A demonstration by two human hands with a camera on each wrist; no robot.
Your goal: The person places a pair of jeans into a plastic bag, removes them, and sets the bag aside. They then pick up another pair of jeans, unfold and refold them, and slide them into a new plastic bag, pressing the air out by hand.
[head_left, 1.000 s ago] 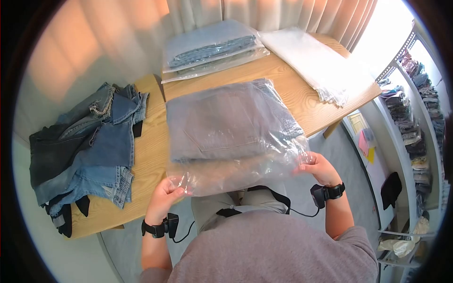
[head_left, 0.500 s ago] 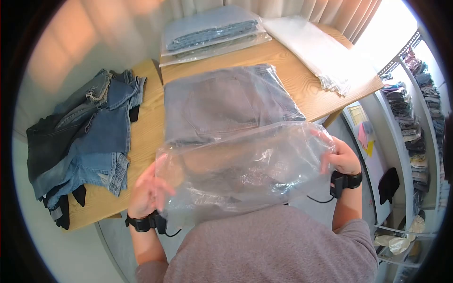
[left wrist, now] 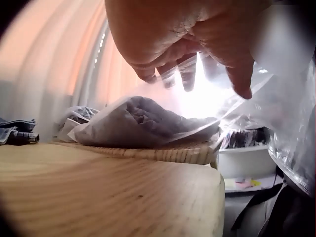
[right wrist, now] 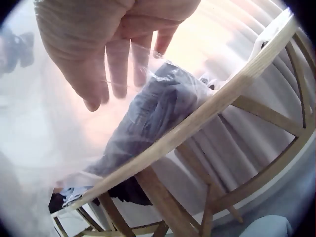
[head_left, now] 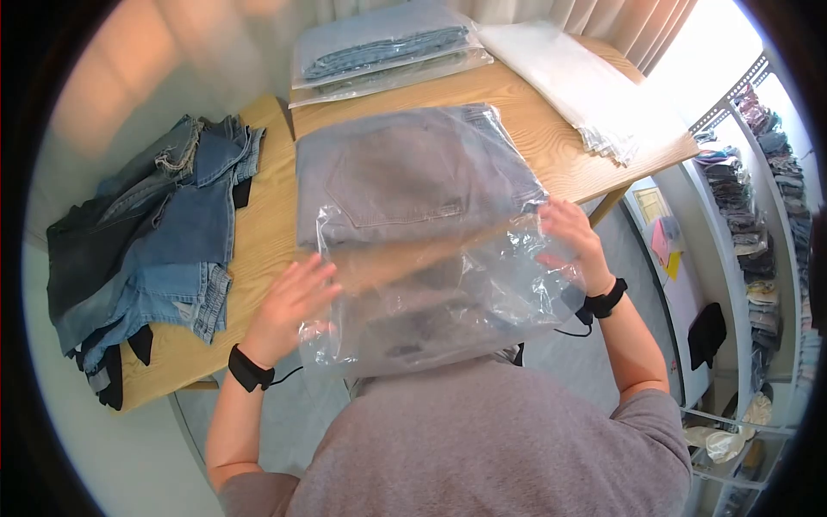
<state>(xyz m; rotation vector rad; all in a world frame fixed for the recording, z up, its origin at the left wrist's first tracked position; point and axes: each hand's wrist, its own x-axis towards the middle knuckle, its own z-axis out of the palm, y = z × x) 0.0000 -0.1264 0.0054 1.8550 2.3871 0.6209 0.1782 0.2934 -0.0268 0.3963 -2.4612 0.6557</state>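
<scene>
A clear plastic bag (head_left: 431,297) with folded grey jeans (head_left: 388,172) inside lies at the table's front edge. Its loose end hangs toward the person's body. My left hand (head_left: 293,302) is at the left side of this loose end, fingers extended and thumb apart. At the right side my right hand (head_left: 573,241) has its fingers spread against the film. In the left wrist view, fingers (left wrist: 187,74) reach down by the sheer film, with the bagged jeans (left wrist: 143,121) beyond. The right wrist view shows straight fingers (right wrist: 118,69) beside the bag.
Loose denim garments (head_left: 164,250) lie heaped on the left part of the table (head_left: 258,284). At the back are bagged folded jeans (head_left: 388,52) in a stack, and flat clear bags (head_left: 560,86) lie to their right. Shelves with folded clothes (head_left: 741,215) stand at right.
Both hands have let go of the bag's near corners and moved up along its sides, fingers spreading. The loose end rose toward the body, then sank. The jeans sit slightly farther up in view.
</scene>
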